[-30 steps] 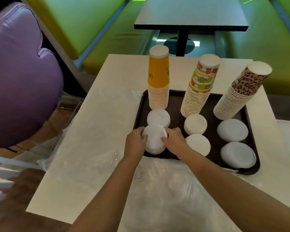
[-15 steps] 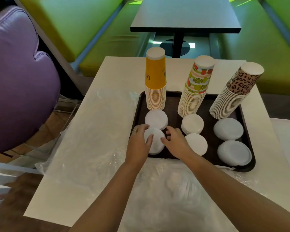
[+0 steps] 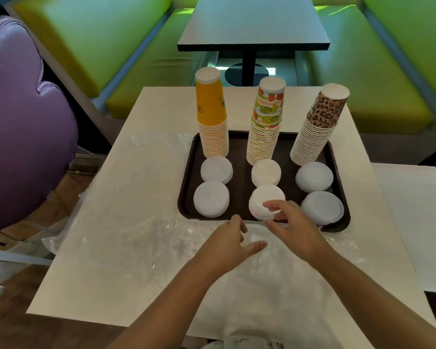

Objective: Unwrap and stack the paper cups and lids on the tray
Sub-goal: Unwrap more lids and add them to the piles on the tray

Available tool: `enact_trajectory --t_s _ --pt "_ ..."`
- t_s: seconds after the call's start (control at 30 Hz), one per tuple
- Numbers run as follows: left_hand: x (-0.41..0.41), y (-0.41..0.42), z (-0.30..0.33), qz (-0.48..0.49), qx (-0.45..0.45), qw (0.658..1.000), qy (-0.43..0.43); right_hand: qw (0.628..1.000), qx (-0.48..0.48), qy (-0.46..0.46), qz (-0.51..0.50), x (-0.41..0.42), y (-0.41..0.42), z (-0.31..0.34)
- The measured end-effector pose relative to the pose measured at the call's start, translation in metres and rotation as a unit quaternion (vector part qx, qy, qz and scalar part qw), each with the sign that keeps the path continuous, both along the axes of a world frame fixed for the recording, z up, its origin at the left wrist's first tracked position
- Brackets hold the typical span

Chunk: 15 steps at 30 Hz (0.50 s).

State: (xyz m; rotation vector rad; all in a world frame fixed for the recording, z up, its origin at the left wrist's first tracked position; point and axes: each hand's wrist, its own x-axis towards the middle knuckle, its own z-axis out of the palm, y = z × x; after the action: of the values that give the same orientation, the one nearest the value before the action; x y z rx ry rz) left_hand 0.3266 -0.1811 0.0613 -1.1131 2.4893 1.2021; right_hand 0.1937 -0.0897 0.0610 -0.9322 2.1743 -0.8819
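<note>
Right hand [image 3: 293, 226] over tray's [image 3: 186, 187] near edge, fingers loosely spread, fingertips at middle front lid stack [image 3: 266, 201], grip not closed. Left hand [image 3: 230, 241] open above plastic wrap [image 3: 141, 238] on surface [image 3: 161, 107]. Three cup stacks [image 3: 263, 127] stand at tray's back.

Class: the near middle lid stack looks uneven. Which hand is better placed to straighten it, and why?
Right. The right hand already reaches the near middle lid stack; the left hand hangs over the plastic wrap, short of the tray.
</note>
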Motion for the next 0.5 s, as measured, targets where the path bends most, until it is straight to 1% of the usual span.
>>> enact_trajectory --t_s 0.07,0.13,0.17,0.23,0.3,0.33,0.5 --pt "0.005 0.009 -0.004 0.000 0.013 1.000 -0.018 0.999 0.022 0.036 0.002 0.003 0.020 0.000" --pt "0.007 0.015 -0.008 0.010 0.025 0.999 -0.022 0.998 0.059 0.033 0.000 0.007 0.034 -0.003" --pt "0.008 0.017 -0.010 0.014 0.028 0.999 -0.024 0.997 0.074 0.014 -0.005 0.008 0.039 -0.006" --pt "0.008 0.023 -0.013 0.016 0.033 0.999 -0.030 0.994 0.078 -0.070 -0.035 0.011 0.046 -0.013" --pt "0.009 0.026 -0.017 0.016 0.039 0.999 -0.028 0.983 0.048 -0.164 -0.071 0.015 0.048 -0.019" --pt "0.009 0.028 -0.020 0.016 0.039 0.999 -0.024 0.977 0.030 -0.196 -0.085 0.018 0.048 -0.021" --pt "0.009 0.039 -0.034 0.027 0.009 1.000 0.002 0.955 -0.051 -0.262 -0.126 0.025 0.051 -0.029"
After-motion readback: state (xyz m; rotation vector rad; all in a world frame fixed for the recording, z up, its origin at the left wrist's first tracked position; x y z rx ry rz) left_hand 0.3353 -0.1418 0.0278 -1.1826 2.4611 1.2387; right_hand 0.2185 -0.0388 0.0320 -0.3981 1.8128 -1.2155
